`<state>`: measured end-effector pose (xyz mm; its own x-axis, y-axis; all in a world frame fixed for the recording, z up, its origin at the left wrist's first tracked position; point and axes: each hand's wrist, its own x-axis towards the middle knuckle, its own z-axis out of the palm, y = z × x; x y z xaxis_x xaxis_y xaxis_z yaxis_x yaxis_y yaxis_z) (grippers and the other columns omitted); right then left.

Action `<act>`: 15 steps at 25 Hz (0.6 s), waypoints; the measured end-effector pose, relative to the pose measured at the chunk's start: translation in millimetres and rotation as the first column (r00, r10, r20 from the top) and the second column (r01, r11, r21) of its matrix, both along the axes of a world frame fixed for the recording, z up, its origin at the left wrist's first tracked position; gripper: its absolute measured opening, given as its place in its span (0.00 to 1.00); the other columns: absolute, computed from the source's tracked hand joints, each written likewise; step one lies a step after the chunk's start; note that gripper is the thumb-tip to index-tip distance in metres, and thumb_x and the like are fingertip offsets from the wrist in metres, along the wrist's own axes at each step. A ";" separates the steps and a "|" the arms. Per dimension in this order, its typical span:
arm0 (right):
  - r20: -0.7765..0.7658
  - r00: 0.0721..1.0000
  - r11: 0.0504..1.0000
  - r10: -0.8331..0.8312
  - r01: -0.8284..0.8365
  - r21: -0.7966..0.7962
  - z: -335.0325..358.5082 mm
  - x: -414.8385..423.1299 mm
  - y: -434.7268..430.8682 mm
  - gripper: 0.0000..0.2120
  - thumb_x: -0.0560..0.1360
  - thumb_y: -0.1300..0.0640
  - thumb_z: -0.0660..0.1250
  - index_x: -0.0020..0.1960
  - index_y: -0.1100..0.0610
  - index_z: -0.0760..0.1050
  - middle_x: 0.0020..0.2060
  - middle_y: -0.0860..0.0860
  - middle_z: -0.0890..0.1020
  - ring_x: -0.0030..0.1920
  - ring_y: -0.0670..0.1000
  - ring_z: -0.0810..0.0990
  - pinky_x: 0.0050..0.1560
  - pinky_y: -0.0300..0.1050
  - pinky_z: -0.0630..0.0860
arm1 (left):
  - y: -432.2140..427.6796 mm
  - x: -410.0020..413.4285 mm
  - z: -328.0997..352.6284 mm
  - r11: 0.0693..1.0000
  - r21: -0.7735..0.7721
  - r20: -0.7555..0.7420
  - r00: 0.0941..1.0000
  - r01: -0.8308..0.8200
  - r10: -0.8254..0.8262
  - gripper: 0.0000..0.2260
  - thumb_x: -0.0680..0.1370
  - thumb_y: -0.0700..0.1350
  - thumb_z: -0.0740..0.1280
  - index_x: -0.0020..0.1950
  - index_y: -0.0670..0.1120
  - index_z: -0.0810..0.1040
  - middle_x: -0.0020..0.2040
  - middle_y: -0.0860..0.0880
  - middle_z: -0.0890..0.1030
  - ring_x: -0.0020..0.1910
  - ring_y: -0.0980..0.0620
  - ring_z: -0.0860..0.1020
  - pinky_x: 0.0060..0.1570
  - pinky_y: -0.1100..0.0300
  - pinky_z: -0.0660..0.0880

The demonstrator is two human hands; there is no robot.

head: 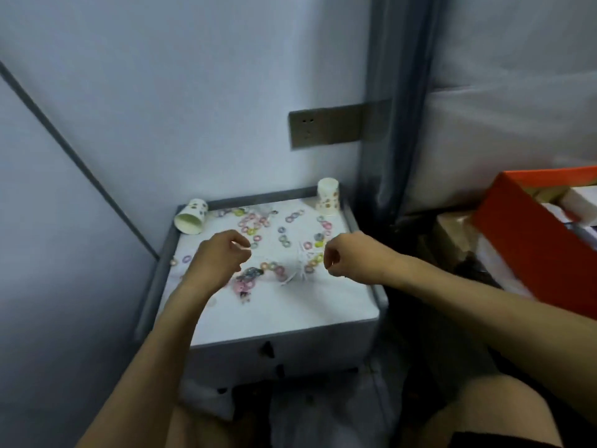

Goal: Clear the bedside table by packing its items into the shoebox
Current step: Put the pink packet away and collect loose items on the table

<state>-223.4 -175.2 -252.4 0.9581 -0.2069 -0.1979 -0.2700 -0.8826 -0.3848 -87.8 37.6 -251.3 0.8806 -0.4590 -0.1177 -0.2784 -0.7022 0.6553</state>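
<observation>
Head view — white-topped grey counter point(274, 305) strewn with small pastel rings point(282, 230).
Left hand point(219, 257) and right hand point(350, 257) hover over it, fingers curled — any grip cannot be told. Tipped spotted paper cup point(190, 218) back left, inverted spotted paper cup point(328, 197) back right; open orange cardboard shoebox point(529, 247) off right.

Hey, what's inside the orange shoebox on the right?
The shoebox shows white and tan shapes inside, too blurred to identify. Its orange near wall hides everything lower down.
</observation>
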 end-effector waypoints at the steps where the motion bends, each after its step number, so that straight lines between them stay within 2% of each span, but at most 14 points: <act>1: -0.001 1.000 0.999 0.018 -0.018 0.028 -13.2 15.9 10.6 0.06 0.73 0.59 0.68 0.48 0.52 0.81 0.46 0.49 0.83 0.45 0.50 0.81 0.46 0.45 0.79 | 17.3 15.2 -12.1 0.998 0.059 0.002 0.999 -0.037 0.036 0.04 0.76 0.44 0.69 0.50 0.50 0.79 0.45 0.48 0.85 0.39 0.53 0.81 0.35 0.60 0.75; 4: 0.016 0.999 0.997 0.030 -0.031 0.067 -50.5 64.7 35.2 0.07 0.73 0.57 0.70 0.50 0.51 0.81 0.46 0.48 0.82 0.44 0.49 0.80 0.44 0.44 0.78 | 38.5 44.0 -55.6 0.976 0.219 0.001 1.000 -0.009 0.009 0.10 0.75 0.47 0.72 0.55 0.50 0.77 0.52 0.48 0.83 0.48 0.49 0.80 0.41 0.57 0.75; 7: 0.067 0.997 0.999 0.027 -0.029 0.032 -75.4 104.8 37.5 0.09 0.73 0.58 0.70 0.52 0.51 0.81 0.47 0.48 0.83 0.44 0.49 0.79 0.46 0.46 0.78 | 24.9 49.0 -91.5 0.954 0.289 0.021 0.996 0.080 -0.090 0.19 0.73 0.55 0.73 0.60 0.47 0.76 0.56 0.50 0.79 0.55 0.47 0.78 0.50 0.54 0.75; 11: 0.091 0.995 0.999 0.046 -0.045 -0.012 -98.7 133.0 28.3 0.12 0.72 0.55 0.71 0.55 0.51 0.79 0.51 0.49 0.80 0.48 0.51 0.79 0.49 0.47 0.77 | 3.8 57.0 -111.3 0.913 0.394 0.103 0.982 0.109 -0.161 0.17 0.72 0.54 0.73 0.55 0.46 0.75 0.52 0.48 0.77 0.53 0.45 0.78 0.47 0.53 0.74; 15: 0.079 0.993 0.997 0.082 -0.081 -0.021 -110.3 138.7 27.5 0.11 0.72 0.53 0.70 0.54 0.51 0.79 0.50 0.50 0.80 0.47 0.51 0.78 0.47 0.48 0.77 | -2.3 63.6 -110.9 0.900 0.425 0.081 0.986 0.101 -0.149 0.16 0.72 0.53 0.73 0.55 0.47 0.76 0.53 0.46 0.80 0.52 0.43 0.79 0.45 0.55 0.74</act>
